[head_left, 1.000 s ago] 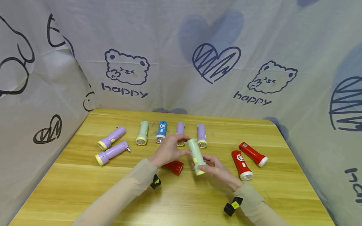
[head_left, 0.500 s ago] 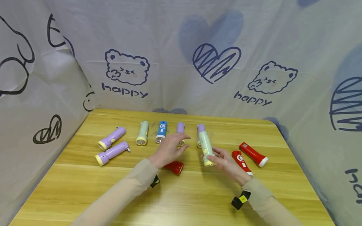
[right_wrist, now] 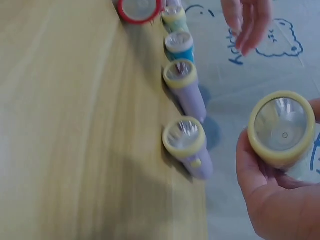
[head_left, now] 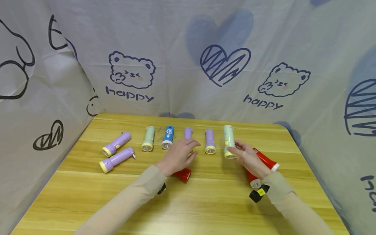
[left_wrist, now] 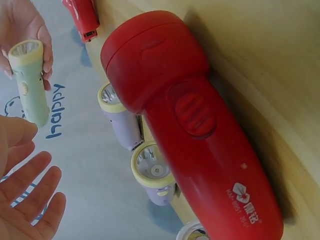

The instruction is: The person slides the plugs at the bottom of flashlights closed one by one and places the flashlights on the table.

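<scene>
A pale green flashlight (head_left: 228,138) with a yellow head is gripped by my right hand (head_left: 249,159) near its lens end. In the right wrist view its round lens (right_wrist: 281,124) faces the camera, thumb and fingers on either side. My left hand (head_left: 178,156) hovers over the middle of the table with fingers loosely spread and nothing in them. Under its wrist lies a red flashlight (left_wrist: 200,140), mostly hidden in the head view. A purple flashlight (head_left: 188,133) is partly covered by the left hand. Another purple flashlight (head_left: 210,140) lies between the two hands.
Farther left in the back row lie a green flashlight (head_left: 148,138) and a blue one (head_left: 168,137). Two purple flashlights (head_left: 117,159) rest at the left. Two red flashlights (head_left: 265,159) lie at the right, partly behind my right hand. A printed cloth (head_left: 182,81) hangs behind the wooden table (head_left: 199,209).
My right hand has carried the green flashlight away from the left hand, rightward and toward the back, and it now points more upright. The left hand has let go of it and stayed nearly still.
</scene>
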The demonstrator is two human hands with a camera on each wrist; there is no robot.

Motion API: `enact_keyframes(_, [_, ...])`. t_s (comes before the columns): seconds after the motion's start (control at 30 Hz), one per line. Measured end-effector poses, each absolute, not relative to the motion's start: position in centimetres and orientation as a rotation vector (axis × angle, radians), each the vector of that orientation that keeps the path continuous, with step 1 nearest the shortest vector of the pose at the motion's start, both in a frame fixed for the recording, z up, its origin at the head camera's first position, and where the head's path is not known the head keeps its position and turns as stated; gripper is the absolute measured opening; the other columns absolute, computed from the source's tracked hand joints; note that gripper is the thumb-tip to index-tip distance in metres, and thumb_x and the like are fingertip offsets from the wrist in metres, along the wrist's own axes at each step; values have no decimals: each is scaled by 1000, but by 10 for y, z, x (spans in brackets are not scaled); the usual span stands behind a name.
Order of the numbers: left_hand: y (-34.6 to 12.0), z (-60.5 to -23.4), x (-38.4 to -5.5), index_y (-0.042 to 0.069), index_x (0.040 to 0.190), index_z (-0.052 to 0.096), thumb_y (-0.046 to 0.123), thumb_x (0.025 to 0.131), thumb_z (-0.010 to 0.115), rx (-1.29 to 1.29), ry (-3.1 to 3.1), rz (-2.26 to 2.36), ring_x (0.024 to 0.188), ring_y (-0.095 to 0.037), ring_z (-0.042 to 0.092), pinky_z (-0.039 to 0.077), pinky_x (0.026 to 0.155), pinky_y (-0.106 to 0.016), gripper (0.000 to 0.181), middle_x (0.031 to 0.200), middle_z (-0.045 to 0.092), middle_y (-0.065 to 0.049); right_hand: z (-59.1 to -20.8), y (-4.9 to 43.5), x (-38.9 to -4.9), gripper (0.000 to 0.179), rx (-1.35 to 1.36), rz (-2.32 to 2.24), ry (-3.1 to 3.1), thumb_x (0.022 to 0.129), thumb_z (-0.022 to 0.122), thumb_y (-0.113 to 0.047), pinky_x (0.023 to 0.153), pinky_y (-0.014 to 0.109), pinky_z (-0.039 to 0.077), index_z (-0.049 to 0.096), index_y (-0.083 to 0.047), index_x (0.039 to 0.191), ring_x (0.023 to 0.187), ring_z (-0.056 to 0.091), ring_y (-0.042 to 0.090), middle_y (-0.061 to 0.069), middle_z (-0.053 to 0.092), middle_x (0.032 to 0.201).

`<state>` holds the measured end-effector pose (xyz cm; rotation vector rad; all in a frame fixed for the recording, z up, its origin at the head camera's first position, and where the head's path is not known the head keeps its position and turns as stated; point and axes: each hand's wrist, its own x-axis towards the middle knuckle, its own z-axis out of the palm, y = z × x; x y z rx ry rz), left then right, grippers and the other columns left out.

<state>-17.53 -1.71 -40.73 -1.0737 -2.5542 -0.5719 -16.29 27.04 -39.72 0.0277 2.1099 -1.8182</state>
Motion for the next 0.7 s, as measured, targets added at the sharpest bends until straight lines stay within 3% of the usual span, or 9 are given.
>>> enact_keyframes(0.2, [-15,-409,-175,9,125,66,20,98,67,-1072,-2594,-549,109,-23,69,57,96,-38,30,125,70,-6,-397,277,-180,74,107,-1775,2178,102,57,-30,101,30,48,22,3,158,115,54,15,23,38,155])
enact_keyframes(0.43, [-15,-411,-175,10,127,66,22,99,65,-1072,-2623,-529,113,-23,68,56,99,-39,30,127,69,-6,-398,283,-198,75,159,-1637,2247,103,56,-33,121,55,34,21,7,156,139,41,35,26,32,159])
enact_keyframes(0.7, [-16,-414,-176,10,126,66,23,99,66,-1071,-2622,-507,112,-23,68,57,97,-41,30,126,69,-6,-404,285,-213,74,218,-1401,2412,101,57,-38,117,54,37,30,5,154,132,42,34,26,36,157])
